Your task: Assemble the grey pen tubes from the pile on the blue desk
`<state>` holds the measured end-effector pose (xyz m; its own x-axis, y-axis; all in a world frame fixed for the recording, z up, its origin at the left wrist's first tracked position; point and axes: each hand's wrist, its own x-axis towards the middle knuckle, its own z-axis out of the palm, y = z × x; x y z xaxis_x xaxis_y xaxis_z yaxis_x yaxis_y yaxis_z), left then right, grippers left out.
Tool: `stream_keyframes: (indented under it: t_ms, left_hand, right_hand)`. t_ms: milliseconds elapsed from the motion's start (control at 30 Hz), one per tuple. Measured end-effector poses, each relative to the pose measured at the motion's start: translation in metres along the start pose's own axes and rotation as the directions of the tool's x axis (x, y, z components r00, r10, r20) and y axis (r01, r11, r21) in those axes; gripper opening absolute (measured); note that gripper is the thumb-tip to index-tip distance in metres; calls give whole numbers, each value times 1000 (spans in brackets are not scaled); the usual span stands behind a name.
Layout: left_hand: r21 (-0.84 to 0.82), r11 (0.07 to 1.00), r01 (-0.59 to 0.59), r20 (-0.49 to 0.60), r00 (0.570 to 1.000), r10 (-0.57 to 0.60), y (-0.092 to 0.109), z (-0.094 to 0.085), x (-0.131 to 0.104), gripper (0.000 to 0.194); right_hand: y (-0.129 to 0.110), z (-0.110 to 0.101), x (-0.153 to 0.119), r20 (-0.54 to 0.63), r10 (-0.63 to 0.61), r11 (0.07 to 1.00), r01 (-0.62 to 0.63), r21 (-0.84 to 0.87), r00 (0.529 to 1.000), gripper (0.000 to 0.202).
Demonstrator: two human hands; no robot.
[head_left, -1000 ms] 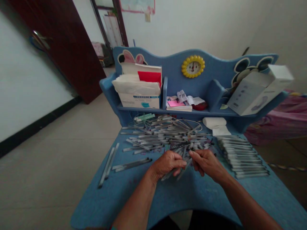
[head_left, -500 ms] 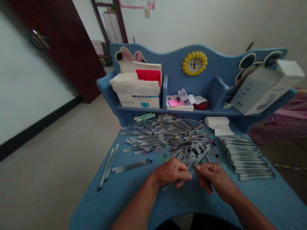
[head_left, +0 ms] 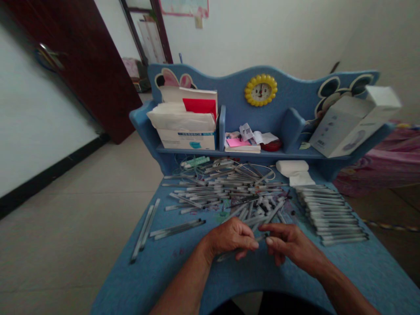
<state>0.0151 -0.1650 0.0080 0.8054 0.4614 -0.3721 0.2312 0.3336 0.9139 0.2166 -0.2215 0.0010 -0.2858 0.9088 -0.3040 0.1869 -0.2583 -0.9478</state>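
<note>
Right hand (head_left: 290, 245) loosens: thumb and forefinger, pinched together half a second ago, now stand apart.

Left hand (head_left: 231, 238) grips one slim pen (head_left: 225, 257) just above the near part of the table (head_left: 284, 278); pale barrel shows on one side of the fist, dark end toward the right hand. Right thumb and forefinger spread about that end; whether they touch it, cannot tell. Pen looks light, stiff and smooth: probably apt to roll or slip in a slack pinch, and the thin barrel might crack if bent hard. Best hold, likely, mid-barrel between thumb and finger pads, tip clear. Loose heap of pens (head_left: 210, 192) lies beyond the hands; neat stack of pens (head_left: 331, 216) to the right.
</note>
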Motion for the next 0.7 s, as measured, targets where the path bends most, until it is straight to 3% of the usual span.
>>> stream_keyframes:
  t_ms: [167, 367, 533, 700]
  left_hand:
    - [5, 1000, -20, -10, 1000, 20, 0, 1, -2, 21]
    - [10, 1000, -24, -22, 999, 24, -4, 0, -1, 21]
    - [10, 1000, -16, -31, 999, 16, -2, 0, -2, 23]
    - [18, 999, -26, -18, 999, 27, 0, -1, -3, 21]
  right_hand:
    - [-7, 7, 2, -58, -26, 992, 18, -127, 998, 41]
    - [-9, 7, 2, -3, -17, 1000, 17, -25, 1000, 30]
    - [-9, 8, 4, -57, -22, 985, 12, -174, 998, 39]
    - [-11, 8, 5, -13, -28, 996, 27, -88, 1000, 30]
